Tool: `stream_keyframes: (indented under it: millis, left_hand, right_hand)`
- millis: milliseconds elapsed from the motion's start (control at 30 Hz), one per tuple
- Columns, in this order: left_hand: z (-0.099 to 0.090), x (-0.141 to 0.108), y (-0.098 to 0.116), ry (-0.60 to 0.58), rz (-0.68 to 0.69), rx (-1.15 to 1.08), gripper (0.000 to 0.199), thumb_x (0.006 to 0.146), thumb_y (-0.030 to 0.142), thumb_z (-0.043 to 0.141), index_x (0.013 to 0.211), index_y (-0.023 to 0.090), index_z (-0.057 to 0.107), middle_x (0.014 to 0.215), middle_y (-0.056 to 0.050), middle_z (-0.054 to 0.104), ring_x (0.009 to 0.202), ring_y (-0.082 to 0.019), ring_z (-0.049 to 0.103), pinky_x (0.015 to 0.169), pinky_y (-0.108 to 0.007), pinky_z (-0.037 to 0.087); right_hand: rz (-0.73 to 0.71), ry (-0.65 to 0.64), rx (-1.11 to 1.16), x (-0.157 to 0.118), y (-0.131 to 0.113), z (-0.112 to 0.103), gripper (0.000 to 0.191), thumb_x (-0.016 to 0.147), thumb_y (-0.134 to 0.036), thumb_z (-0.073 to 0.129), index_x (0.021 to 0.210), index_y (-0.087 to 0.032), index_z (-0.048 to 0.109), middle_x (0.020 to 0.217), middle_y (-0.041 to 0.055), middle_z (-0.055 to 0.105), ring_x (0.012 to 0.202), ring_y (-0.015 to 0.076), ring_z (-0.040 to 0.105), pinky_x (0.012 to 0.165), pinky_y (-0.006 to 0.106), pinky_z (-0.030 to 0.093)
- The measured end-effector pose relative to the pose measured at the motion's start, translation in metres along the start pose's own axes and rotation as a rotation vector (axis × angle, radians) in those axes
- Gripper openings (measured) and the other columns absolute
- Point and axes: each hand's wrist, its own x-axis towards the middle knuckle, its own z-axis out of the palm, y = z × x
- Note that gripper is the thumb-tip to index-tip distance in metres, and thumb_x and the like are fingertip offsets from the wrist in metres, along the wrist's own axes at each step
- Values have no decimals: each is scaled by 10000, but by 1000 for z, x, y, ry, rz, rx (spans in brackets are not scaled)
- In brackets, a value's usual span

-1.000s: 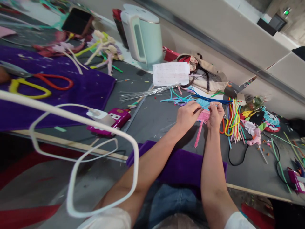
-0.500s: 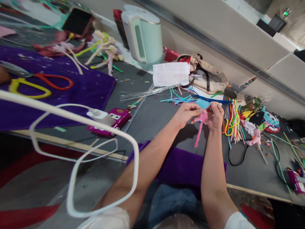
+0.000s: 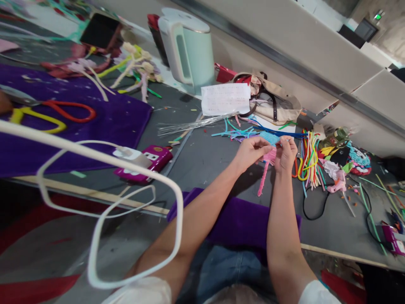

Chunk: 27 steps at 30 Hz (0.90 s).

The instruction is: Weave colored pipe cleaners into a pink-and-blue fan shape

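My left hand (image 3: pixel 253 153) and my right hand (image 3: pixel 285 154) meet over the grey table with their fingertips pinched close together. Between them is a pink fuzzy pipe cleaner piece (image 3: pixel 269 156), a wider part at the top and a thin stem hanging down toward me. The fingers of both hands close on its upper part, and the exact grip is partly hidden. Just behind the hands lies a bundle of light blue pipe cleaners (image 3: pixel 268 137). Right of my right hand is a bunch of multicoloured pipe cleaners (image 3: pixel 311 162) with red and yellow scissor handles beside it.
A purple cloth (image 3: pixel 240 223) lies at the near edge. Across the left foreground loops a white cable (image 3: pixel 136 169), near a magenta power strip (image 3: pixel 155 162). A pale green kettle (image 3: pixel 199 55), paper sheet (image 3: pixel 225 99) and beige bag (image 3: pixel 284 105) stand along the partition. Scissors (image 3: pixel 68 110) lie left.
My left fingers have shifted slightly and now lie closer together near the right fingertips, showing more of the pink piece. The view has moved slightly.
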Motion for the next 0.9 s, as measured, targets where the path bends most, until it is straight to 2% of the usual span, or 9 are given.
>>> stream_keyframes:
  millis: [67, 133, 200, 300, 400, 533, 700, 833, 900]
  left_hand:
    - [3, -2, -1, 165, 227, 280, 273, 743, 401, 754, 829, 162, 657, 694, -17, 608, 595, -117, 542, 539, -229, 416]
    - [4, -5, -2, 238, 397, 508, 183, 816, 350, 689, 799, 170, 658, 772, -42, 632, 695, -137, 569, 628, -247, 428]
    - [4, -7, -2, 232, 470, 626, 200, 889, 317, 594, 763, 174, 652, 793, -53, 632, 717, -143, 575, 654, -255, 419]
    - [2, -8, -1, 221, 480, 618, 250, 913, 330, 554, 738, 178, 648, 765, -45, 619, 686, -140, 565, 646, -258, 410]
    - [0, -5, 1, 167, 391, 441, 272, 879, 372, 598, 696, 174, 640, 672, -19, 590, 622, -131, 542, 602, -251, 407]
    - [-4, -2, 6, -30, 80, 42, 301, 800, 435, 677, 697, 155, 639, 515, 19, 510, 443, -94, 456, 442, -220, 348]
    - [-7, -2, 9, -222, -218, -341, 407, 599, 470, 836, 645, 132, 614, 524, 9, 539, 357, -51, 407, 337, -189, 264]
    - [-5, -3, 8, -332, -344, -431, 453, 539, 477, 866, 633, 135, 584, 541, 19, 537, 332, -21, 343, 320, -181, 221]
    - [-2, -3, 6, -280, -303, -362, 438, 593, 494, 832, 653, 143, 577, 550, 20, 533, 347, -33, 366, 334, -187, 246]
  right_hand:
    - [-28, 68, -61, 1, 3, 1, 285, 685, -396, 738, 708, -202, 531, 648, -53, 494, 602, 79, 460, 629, 220, 428]
    - [-50, 92, -103, 1, 4, 1, 292, 687, -408, 739, 711, -199, 537, 651, -52, 501, 608, 80, 462, 634, 222, 427]
    - [-56, 73, -126, 1, 5, 1, 284, 696, -409, 736, 725, -196, 550, 659, -51, 506, 614, 79, 466, 644, 225, 427]
    - [-36, 16, -117, 0, 3, 1, 271, 708, -410, 727, 750, -198, 563, 685, -46, 518, 628, 81, 480, 655, 232, 434]
    - [9, -36, -47, 0, 1, -1, 271, 691, -405, 737, 768, -203, 574, 682, -44, 520, 627, 86, 489, 655, 239, 442]
    - [61, -96, 17, -1, -3, -2, 273, 679, -396, 746, 763, -212, 564, 669, -44, 514, 617, 93, 493, 650, 247, 452]
    - [73, -209, 121, -4, -7, 0, 266, 680, -379, 740, 714, -213, 535, 715, -25, 509, 649, 105, 496, 664, 265, 466]
    - [45, -227, 136, -5, -8, 2, 288, 689, -389, 714, 668, -218, 483, 689, -28, 456, 668, 118, 493, 680, 280, 475]
    - [30, -151, 79, -5, -6, 2, 288, 693, -393, 705, 674, -219, 476, 686, -31, 457, 656, 114, 486, 663, 267, 466]
